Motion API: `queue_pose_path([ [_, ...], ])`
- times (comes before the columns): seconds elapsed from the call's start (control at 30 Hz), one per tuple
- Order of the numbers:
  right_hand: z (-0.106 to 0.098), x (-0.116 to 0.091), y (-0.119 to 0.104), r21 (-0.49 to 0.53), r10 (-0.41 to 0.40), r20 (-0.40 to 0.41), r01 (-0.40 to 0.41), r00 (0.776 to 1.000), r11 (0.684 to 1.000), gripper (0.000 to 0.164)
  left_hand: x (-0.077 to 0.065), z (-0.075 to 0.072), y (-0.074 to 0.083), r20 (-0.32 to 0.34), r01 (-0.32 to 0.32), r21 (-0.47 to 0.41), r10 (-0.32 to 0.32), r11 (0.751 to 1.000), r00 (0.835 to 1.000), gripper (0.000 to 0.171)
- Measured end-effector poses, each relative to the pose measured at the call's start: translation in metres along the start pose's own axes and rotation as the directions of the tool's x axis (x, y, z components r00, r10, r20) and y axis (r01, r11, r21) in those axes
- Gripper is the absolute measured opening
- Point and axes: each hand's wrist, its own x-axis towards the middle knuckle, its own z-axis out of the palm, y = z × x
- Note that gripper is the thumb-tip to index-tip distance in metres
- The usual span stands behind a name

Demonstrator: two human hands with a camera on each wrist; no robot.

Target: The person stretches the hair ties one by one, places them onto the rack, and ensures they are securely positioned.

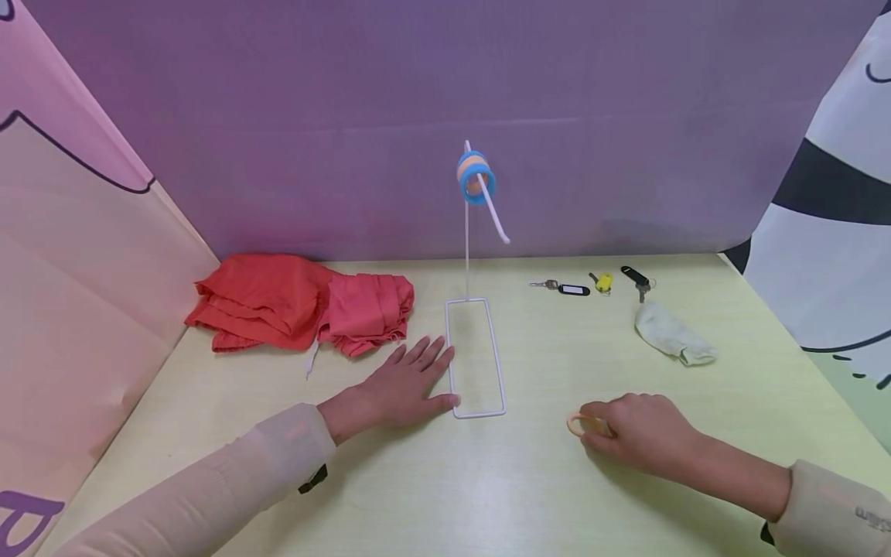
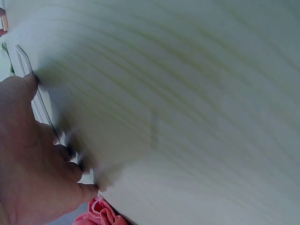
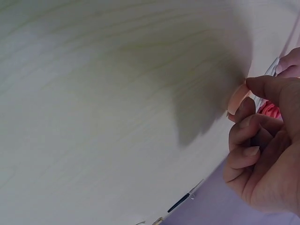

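A white wire stand (image 1: 467, 255) has a flat rectangular base and a tall post with an arm on top. Blue and peach-orange rings (image 1: 473, 162) hang side by side on that arm. My left hand (image 1: 411, 384) lies with straight, spread fingers at the left side of the base, thumb and fingertips right at the wire. Right of the stand, my right hand (image 1: 643, 433) pinches a peach-orange ring (image 3: 237, 99) between thumb and fingers, low over the table. Its other fingers are curled in, and part of the ring is hidden behind them.
Red folded cloth (image 1: 267, 302) and a pinkish-red cloth bundle (image 1: 367, 309) with a white cord lie at the back left. At the back right are several keys with black and yellow tags (image 1: 604, 282), and a rolled whitish cloth (image 1: 671, 334). A purple backdrop (image 1: 278, 155) stands behind.
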Motion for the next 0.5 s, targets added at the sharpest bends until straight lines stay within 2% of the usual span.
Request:
queue_pose_path([
  [0.3, 0.001, 0.001, -0.001, -0.017, 0.007, -0.045, -0.007, 0.999, 1.0, 0.014, 0.001, 0.0, 0.0, 0.01, 0.007, 0.01, -0.007, 1.0, 1.0, 0.084],
  [0.4, -0.005, 0.003, -0.002, -0.03, -0.011, -0.098, 0.009, 0.995, 1.0, 0.014, 0.001, 0.001, 0.0, 0.009, 0.009, 0.009, -0.009, 1.0, 1.0, 0.084],
  [0.5, -0.016, 0.008, -0.006, -0.046, -0.046, -0.186, 0.038, 0.981, 0.998, 0.015, 0.001, 0.002, -0.001, 0.008, 0.013, 0.014, -0.013, 1.0, 1.0, 0.085],
])
